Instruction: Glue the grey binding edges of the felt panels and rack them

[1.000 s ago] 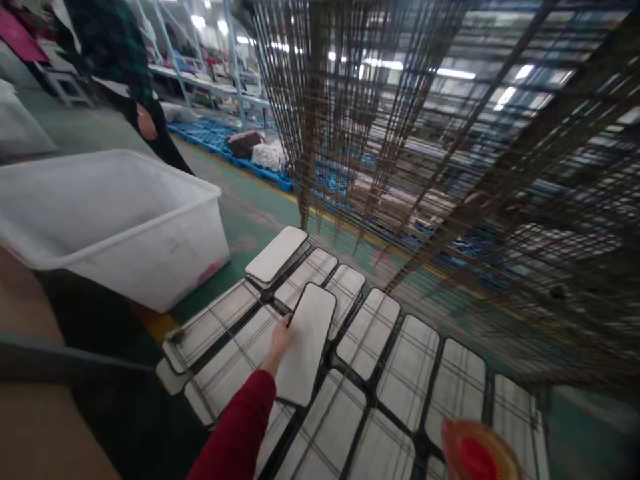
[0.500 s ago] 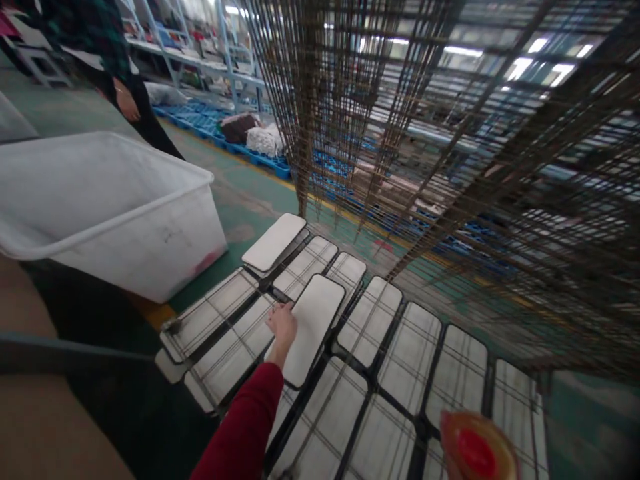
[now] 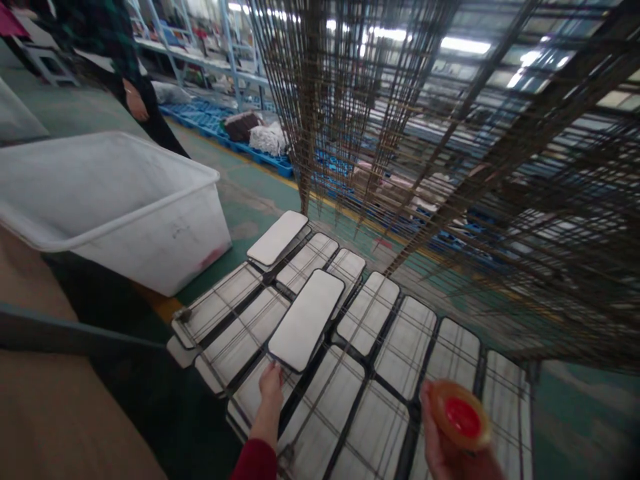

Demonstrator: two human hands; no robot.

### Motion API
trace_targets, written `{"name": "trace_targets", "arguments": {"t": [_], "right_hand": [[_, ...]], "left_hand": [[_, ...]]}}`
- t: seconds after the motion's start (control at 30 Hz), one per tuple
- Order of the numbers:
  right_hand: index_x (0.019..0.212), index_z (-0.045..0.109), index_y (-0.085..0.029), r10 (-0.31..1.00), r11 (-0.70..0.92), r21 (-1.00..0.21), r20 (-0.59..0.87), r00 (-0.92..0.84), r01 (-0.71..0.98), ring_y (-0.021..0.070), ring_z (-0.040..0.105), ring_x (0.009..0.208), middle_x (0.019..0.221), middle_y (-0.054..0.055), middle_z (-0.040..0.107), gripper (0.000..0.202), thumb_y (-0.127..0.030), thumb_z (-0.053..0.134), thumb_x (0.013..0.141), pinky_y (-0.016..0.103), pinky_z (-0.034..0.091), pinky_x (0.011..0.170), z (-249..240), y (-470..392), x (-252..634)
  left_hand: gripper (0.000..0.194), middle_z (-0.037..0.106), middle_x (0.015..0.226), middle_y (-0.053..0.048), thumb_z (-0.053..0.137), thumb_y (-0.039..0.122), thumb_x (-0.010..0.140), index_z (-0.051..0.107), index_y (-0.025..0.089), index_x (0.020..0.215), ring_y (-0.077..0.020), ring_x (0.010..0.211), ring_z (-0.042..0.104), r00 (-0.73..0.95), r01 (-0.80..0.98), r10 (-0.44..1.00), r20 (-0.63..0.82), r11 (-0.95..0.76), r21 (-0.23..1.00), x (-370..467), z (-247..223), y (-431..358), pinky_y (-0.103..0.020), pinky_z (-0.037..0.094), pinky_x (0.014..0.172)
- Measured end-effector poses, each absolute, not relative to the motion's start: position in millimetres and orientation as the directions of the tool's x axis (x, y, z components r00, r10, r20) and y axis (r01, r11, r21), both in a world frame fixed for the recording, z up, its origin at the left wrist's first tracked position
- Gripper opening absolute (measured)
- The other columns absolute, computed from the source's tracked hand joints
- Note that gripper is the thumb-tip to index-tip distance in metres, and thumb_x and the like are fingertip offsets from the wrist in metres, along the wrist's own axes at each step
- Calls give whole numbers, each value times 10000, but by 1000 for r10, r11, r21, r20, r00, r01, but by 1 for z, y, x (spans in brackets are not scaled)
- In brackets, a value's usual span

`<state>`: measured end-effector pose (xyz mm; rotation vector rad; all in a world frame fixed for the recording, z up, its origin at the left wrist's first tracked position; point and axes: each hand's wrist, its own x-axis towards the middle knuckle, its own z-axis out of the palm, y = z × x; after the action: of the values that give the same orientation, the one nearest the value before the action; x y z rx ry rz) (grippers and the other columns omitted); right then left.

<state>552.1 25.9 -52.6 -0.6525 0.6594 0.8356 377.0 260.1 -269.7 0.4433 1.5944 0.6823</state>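
A loose white panel [image 3: 307, 320] with rounded corners and a dark edge lies on top of the wire grid rack, tilted across other panels. At its near edge is my left hand [image 3: 271, 381], fingers drawn together and touching or almost touching the rim; what they grip, if anything, is hidden. My right hand [image 3: 440, 450], at the lower right, holds up an amber roll of tape [image 3: 461, 415] with a red core. Beneath both hands, several similar white panels [image 3: 367, 313] lie in rows under the thin wires of the rack.
Another loose panel [image 3: 278, 238] rests at the rack's far left corner. A large white plastic bin [image 3: 150, 247] stands to the left. Raised wire racks [image 3: 380, 100] slant up overhead on the right. Behind the bin a person [image 3: 135, 100] stands near blue pallets [image 3: 200, 123] and shelving.
My left hand has moved from the loose panel's left side down to its near edge. My right hand has come further into view with the tape roll, higher and slightly left.
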Motion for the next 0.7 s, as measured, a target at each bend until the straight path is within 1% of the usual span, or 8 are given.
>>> {"name": "trace_targets", "arguments": {"t": [0.07, 0.13, 0.2, 0.27, 0.4, 0.5, 0.63, 0.7], "right_hand": [[1077, 632, -116, 453, 502, -262, -733, 508, -824, 216, 626, 1029, 1115, 132, 661, 447, -30, 638, 638, 297, 562, 799, -52, 27, 548], [1071, 636, -132, 444, 503, -302, -714, 542, -810, 219, 621, 1040, 1113, 124, 663, 429, -49, 640, 650, 305, 566, 792, -52, 27, 544], [1062, 642, -145, 433, 504, -356, -684, 587, -787, 215, 610, 1059, 1100, 110, 672, 402, -60, 633, 670, 304, 563, 799, -52, 29, 541], [1046, 647, -131, 432, 488, -397, -664, 610, -778, 202, 610, 1059, 1084, 111, 677, 371, -37, 607, 689, 288, 554, 817, -51, 31, 540], [1032, 646, -95, 441, 461, -337, -716, 541, -821, 192, 618, 1044, 1098, 133, 667, 349, 5, 567, 707, 272, 547, 827, -48, 33, 544], [1038, 643, -104, 432, 442, -302, -753, 496, -844, 197, 623, 1035, 1080, 123, 676, 330, -30, 577, 724, 290, 557, 817, -49, 31, 549], [1046, 639, -99, 419, 426, -348, -742, 523, -835, 207, 605, 1068, 1098, 135, 667, 324, -64, 591, 728, 314, 545, 847, -53, 30, 552], [1042, 640, -92, 417, 415, -360, -741, 526, -836, 200, 610, 1060, 1084, 135, 673, 311, -62, 565, 742, 310, 542, 847, -55, 29, 552]], "left_hand": [[176, 510, 542, 30, 548, 49, 751, 629, 120, 889, -95, 427, 487, -143, -136, 600, -787, 776, 616, 377, -267, 264, -224, 403, 482], [186, 523, 549, 26, 568, 45, 748, 634, 109, 910, -85, 426, 489, -133, -166, 583, -802, 784, 598, 374, -264, 265, -204, 390, 464], [231, 534, 572, 27, 575, 35, 749, 629, 105, 963, -73, 441, 493, -137, -190, 586, -798, 776, 602, 371, -262, 265, -188, 390, 471], [274, 527, 588, 40, 561, 19, 753, 623, 121, 999, -57, 448, 483, -154, -203, 601, -784, 758, 620, 372, -262, 265, -173, 391, 487], [235, 488, 557, 59, 541, 6, 742, 641, 140, 908, -44, 406, 414, -169, -179, 622, -764, 743, 644, 381, -264, 270, -165, 350, 447], [206, 479, 552, 60, 535, 20, 740, 633, 148, 868, -47, 392, 388, -179, -146, 634, -752, 739, 658, 388, -268, 273, -164, 322, 419], [243, 556, 676, 26, 513, 52, 770, 593, 164, 970, -72, 505, 506, -165, -120, 676, -718, 709, 695, 393, -277, 274, -167, 389, 480], [302, 581, 729, 14, 506, 65, 780, 558, 181, 1054, -93, 579, 562, -104, -101, 706, -701, 694, 713, 393, -280, 274, -184, 427, 526]]}}
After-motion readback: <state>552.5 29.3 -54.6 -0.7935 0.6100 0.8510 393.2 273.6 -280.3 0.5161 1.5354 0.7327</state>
